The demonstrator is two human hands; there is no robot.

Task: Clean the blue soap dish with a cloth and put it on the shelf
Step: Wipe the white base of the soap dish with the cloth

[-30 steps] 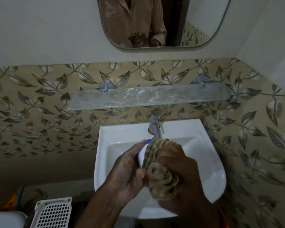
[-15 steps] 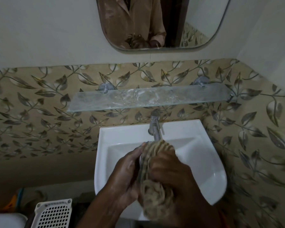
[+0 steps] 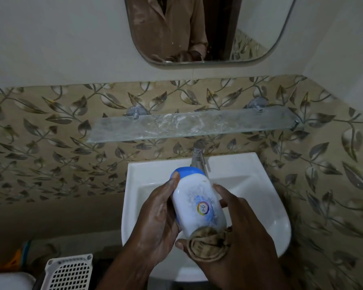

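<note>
- Here, blue soap dish point(image 3: 197, 204) held over the white sink point(image 3: 270, 206), between both hands, just below the tap point(image 3: 198, 159).
- Dish: closed, white lid facing up with a round colourful logo and pale smears; blue base shows at the far end. Contents cannot be seen.
- Left hand point(image 3: 155, 222): fingers curled round the dish's left side, a fingertip on the blue edge.
- Right hand point(image 3: 239, 227): fingers wrap the dish's right side; the same hand pinches a bunched brown cloth point(image 3: 208, 243) against the dish's near end.
- Glass shelf point(image 3: 189, 124) on the leaf-patterned wall above the tap, streaked with white residue, well apart from the dish.
- Mirror point(image 3: 208, 28) above the shelf.
- White perforated basket point(image 3: 69, 273) at lower left; its contents cannot be made out.
</note>
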